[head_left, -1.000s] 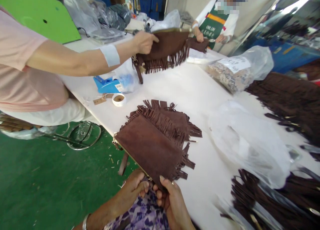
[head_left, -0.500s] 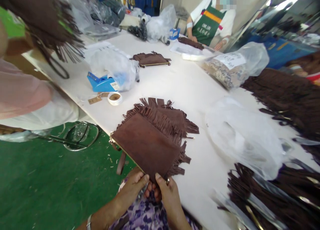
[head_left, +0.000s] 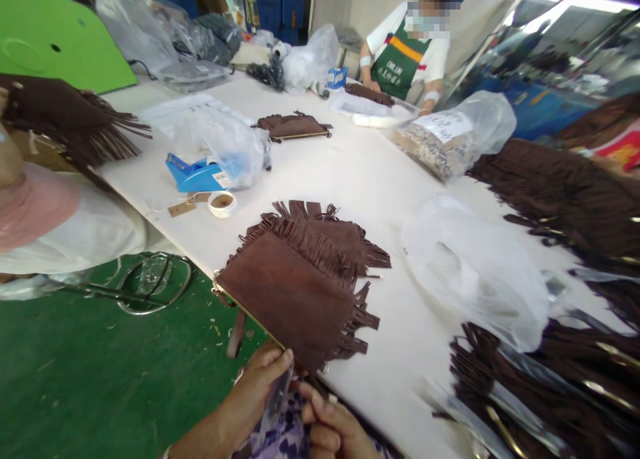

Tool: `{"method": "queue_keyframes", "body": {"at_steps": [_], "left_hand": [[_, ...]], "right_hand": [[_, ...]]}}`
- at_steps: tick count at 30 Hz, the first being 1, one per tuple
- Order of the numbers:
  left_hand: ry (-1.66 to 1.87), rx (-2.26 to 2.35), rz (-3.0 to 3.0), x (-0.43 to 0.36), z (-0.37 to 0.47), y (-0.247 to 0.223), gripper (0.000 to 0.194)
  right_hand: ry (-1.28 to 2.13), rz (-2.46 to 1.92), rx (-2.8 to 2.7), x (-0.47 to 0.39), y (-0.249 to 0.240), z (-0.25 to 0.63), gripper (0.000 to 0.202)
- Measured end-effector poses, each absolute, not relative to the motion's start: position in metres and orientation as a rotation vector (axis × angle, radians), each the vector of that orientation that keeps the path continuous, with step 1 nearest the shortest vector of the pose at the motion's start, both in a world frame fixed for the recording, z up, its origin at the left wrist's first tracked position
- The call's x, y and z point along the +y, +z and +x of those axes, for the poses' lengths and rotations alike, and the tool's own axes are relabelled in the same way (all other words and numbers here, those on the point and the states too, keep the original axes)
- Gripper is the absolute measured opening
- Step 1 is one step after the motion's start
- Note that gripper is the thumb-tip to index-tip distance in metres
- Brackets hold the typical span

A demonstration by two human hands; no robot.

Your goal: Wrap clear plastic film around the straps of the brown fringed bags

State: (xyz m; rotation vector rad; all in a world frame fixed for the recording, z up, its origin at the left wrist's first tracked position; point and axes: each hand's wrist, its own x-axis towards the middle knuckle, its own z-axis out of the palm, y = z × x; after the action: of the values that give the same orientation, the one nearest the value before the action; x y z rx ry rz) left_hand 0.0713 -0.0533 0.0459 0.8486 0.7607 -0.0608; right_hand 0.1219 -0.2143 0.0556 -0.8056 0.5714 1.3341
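Note:
A brown fringed clutch bag (head_left: 290, 292) lies at the table's near edge, its gold zip facing the floor side. A wrist strap (head_left: 237, 334) hangs from it over the edge. My left hand (head_left: 265, 376) is closed on the bag's near corner, thumb on top, with a strip of clear plastic (head_left: 277, 400) below the fingers. My right hand (head_left: 333, 422) is just below that corner, off the bag's face, fingers curled together; what they pinch is too small to make out. Under the clutch's far side lies another brown fringed bag (head_left: 337, 240).
Clear plastic bags (head_left: 470, 272) and more brown fringed bags (head_left: 545, 386) lie to the right. A blue tape dispenser (head_left: 197, 174) and a tape roll (head_left: 223, 204) stand at left. One co-worker (head_left: 407, 52) works across the table; another person's sleeve (head_left: 40, 202) is at left.
My right hand has come off the bag's corner and moved down, its fingers now curled. My left hand keeps its grip. At left, the other person's fringed bag has been lowered.

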Motion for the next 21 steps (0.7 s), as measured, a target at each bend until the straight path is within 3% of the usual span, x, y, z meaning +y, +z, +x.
{"method": "queue_keyframes", "body": {"at_steps": [5,10,21], "left_hand": [[-0.076,0.767,0.839,-0.055,0.073,0.042,0.03],[-0.159,0.784,0.831,-0.059,0.077,0.043,0.043],[-0.161,0.826,0.808,-0.066,0.083,0.042,0.041]], "right_hand": [[1.206,-0.909,0.457,-0.208,0.055,0.107,0.06],[1.1,-1.236,0.272,-0.181,0.046,0.107,0.06],[0.934,-1.415,0.348,-0.171,0.038,0.106,0.037]]}}
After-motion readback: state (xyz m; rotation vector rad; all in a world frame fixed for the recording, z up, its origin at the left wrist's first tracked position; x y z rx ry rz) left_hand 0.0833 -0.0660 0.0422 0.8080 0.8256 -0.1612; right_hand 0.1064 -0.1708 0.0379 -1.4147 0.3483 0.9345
